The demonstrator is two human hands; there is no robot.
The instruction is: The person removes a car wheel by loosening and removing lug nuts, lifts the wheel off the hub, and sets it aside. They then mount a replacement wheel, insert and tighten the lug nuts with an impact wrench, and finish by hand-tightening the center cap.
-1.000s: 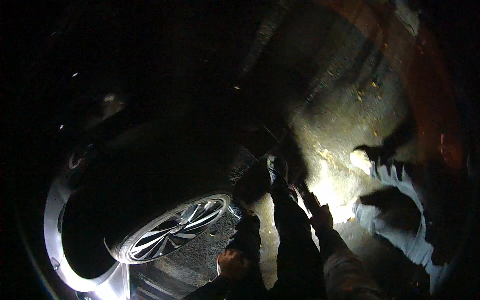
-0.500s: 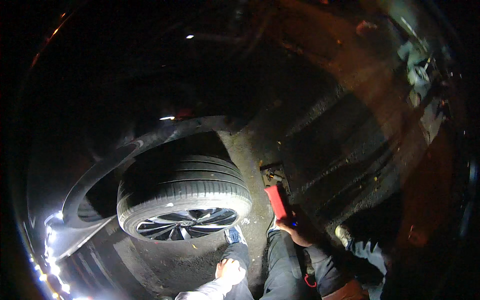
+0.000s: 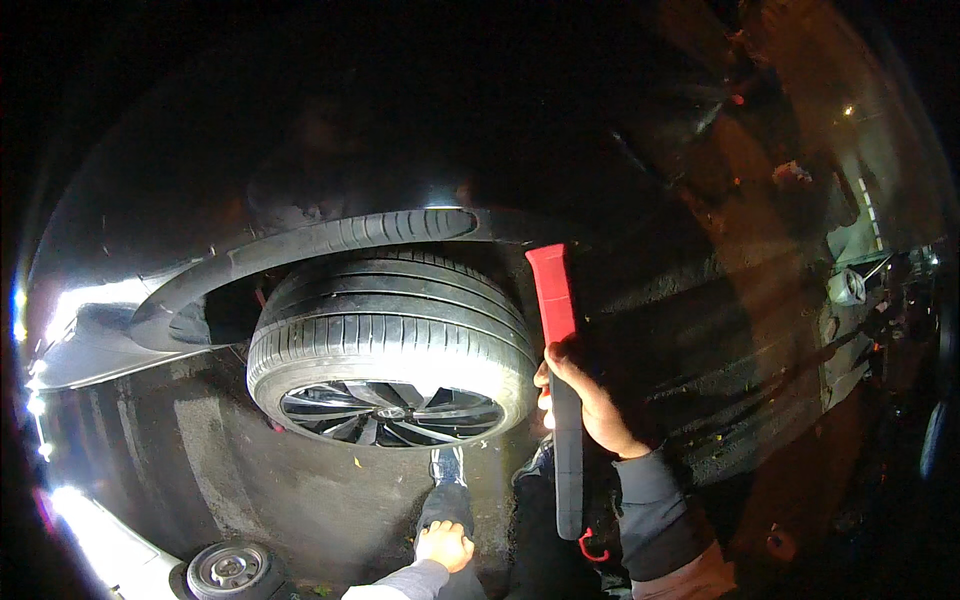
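In my right hand (image 3: 590, 400) is a long red and black work light (image 3: 568, 450), held upright, its red end up; the fingers wrap around its middle, where a bright glint shows. A red hook (image 3: 593, 545) shows beside its lower end. My left hand (image 3: 446, 546) rests on my left knee, fingers curled in, with nothing visible in it. Ahead of both hands stands a car wheel, its tyre (image 3: 385, 335) brightly lit along the sidewall. The dark alloy rim (image 3: 390, 412) has several spokes. Above it curves the wheel arch (image 3: 330, 240).
The dark car body surrounds the arch. At lower left stands another vehicle, white (image 3: 125, 545), with a small wheel (image 3: 232, 570). My left shoe (image 3: 447, 466) is on the asphalt just below the rim. Pale objects (image 3: 850, 288) lie at far right, mostly in darkness.
My right hand has lifted the work light, and its red end now stands beside the tyre's upper edge. The view has shifted. My left hand still rests on the knee.
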